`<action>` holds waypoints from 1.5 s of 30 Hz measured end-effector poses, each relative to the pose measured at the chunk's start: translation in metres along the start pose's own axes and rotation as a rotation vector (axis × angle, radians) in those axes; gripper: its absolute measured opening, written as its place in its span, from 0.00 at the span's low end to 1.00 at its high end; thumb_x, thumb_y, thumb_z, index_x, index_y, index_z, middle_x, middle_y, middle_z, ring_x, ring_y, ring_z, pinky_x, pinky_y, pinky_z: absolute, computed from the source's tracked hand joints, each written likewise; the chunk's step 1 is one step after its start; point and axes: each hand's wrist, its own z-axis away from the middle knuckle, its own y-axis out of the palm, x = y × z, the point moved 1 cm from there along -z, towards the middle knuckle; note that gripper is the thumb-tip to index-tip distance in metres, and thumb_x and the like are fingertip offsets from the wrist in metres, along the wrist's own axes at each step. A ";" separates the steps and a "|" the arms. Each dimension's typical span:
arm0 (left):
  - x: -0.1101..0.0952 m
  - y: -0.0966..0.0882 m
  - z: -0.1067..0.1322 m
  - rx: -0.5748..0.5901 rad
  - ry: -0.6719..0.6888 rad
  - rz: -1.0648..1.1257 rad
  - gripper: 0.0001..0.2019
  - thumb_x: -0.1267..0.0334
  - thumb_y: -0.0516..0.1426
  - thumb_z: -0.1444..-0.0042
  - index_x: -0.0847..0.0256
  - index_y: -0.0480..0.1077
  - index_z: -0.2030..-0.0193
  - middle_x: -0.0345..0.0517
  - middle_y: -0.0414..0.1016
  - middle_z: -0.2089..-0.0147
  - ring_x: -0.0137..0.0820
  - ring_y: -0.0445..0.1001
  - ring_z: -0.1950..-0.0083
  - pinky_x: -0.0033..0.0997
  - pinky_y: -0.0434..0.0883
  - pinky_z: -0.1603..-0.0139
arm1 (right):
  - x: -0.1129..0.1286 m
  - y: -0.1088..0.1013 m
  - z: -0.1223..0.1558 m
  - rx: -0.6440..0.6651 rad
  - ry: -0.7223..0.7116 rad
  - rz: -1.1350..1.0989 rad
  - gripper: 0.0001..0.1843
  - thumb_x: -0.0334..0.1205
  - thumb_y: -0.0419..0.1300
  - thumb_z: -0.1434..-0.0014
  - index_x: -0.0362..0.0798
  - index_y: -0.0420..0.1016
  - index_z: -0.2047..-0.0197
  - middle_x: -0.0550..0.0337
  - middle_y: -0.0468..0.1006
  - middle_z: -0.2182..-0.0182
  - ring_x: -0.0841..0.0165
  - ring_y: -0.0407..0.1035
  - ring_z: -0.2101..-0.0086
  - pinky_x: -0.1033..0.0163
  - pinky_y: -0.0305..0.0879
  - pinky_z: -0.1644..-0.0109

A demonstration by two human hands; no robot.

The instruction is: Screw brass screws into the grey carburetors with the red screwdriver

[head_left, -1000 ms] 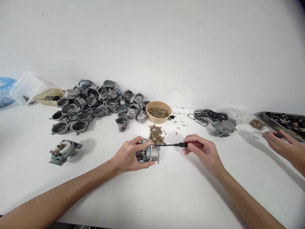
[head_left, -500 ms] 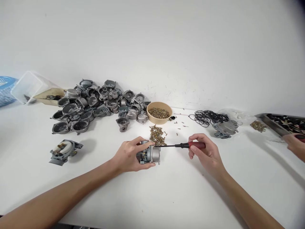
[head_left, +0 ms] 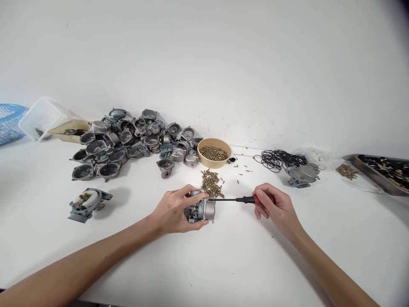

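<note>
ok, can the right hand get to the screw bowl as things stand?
Probably yes: only bare table and loose screws lie between the right hand and the bowl. But its fingers are closed on the screwdriver, whose tip sits at the metal part.

Red-handled screwdriver (head_left: pixel 252 199), grey carburetor (head_left: pixel 204 208), tan bowl (head_left: pixel 214 160), blue basket (head_left: pixel 9 123)

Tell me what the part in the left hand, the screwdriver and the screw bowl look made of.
Carburetor in the left hand: dull grey, matte, looks like cast metal, perhaps aluminium. Screwdriver in the right hand: thin dark shaft, likely steel; glossy red handle, probably plastic. Bowl: tan, matte wall, maybe paper or fibre; unclear.
</note>
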 end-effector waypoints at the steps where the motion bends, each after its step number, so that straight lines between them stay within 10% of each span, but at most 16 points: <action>1: 0.000 0.000 0.000 -0.002 0.005 -0.006 0.26 0.44 0.63 0.45 0.54 0.75 0.43 0.49 0.79 0.48 0.32 0.81 0.64 0.33 0.81 0.64 | 0.000 0.001 0.000 0.001 0.013 0.033 0.19 0.55 0.60 0.33 0.48 0.72 0.67 0.66 0.64 0.78 0.75 0.55 0.82 0.62 0.67 0.77; 8: 0.000 0.001 0.001 -0.076 0.102 -0.126 0.27 0.41 0.60 0.42 0.57 0.76 0.44 0.52 0.80 0.49 0.28 0.78 0.72 0.30 0.79 0.72 | -0.003 -0.004 0.000 0.016 -0.061 -0.058 0.17 0.49 0.70 0.42 0.52 0.72 0.56 0.59 0.71 0.61 0.71 0.68 0.75 0.61 0.68 0.70; 18: 0.003 -0.002 0.000 -0.073 0.065 -0.118 0.26 0.43 0.61 0.42 0.58 0.76 0.44 0.52 0.80 0.50 0.31 0.80 0.70 0.32 0.79 0.71 | -0.004 0.001 -0.002 0.053 0.017 0.046 0.16 0.54 0.59 0.32 0.50 0.69 0.61 0.65 0.69 0.74 0.74 0.61 0.81 0.63 0.67 0.75; 25: 0.003 -0.003 0.000 -0.079 0.077 -0.121 0.26 0.44 0.62 0.43 0.58 0.76 0.44 0.52 0.80 0.50 0.30 0.79 0.71 0.32 0.78 0.72 | -0.002 -0.004 0.003 0.047 -0.113 0.068 0.16 0.49 0.66 0.37 0.53 0.70 0.50 0.62 0.71 0.70 0.69 0.70 0.73 0.62 0.67 0.69; 32: 0.004 -0.002 0.000 -0.057 0.053 -0.106 0.26 0.44 0.62 0.42 0.58 0.76 0.43 0.53 0.80 0.51 0.31 0.80 0.69 0.34 0.80 0.69 | -0.006 0.000 -0.001 0.025 -0.088 0.114 0.13 0.50 0.57 0.29 0.50 0.71 0.61 0.64 0.66 0.75 0.73 0.62 0.78 0.64 0.64 0.73; 37: 0.005 -0.002 0.001 -0.073 0.063 -0.112 0.27 0.44 0.62 0.42 0.57 0.76 0.42 0.52 0.80 0.50 0.30 0.79 0.71 0.33 0.80 0.70 | -0.001 -0.004 0.002 0.098 -0.178 0.092 0.10 0.47 0.62 0.33 0.51 0.74 0.53 0.56 0.69 0.60 0.72 0.67 0.73 0.62 0.67 0.69; 45: 0.008 0.000 0.001 -0.067 0.013 -0.060 0.26 0.45 0.64 0.43 0.57 0.75 0.42 0.51 0.79 0.49 0.34 0.81 0.66 0.36 0.81 0.66 | -0.005 -0.003 0.000 0.022 -0.121 0.080 0.12 0.49 0.56 0.29 0.51 0.76 0.54 0.61 0.70 0.69 0.75 0.64 0.78 0.65 0.64 0.75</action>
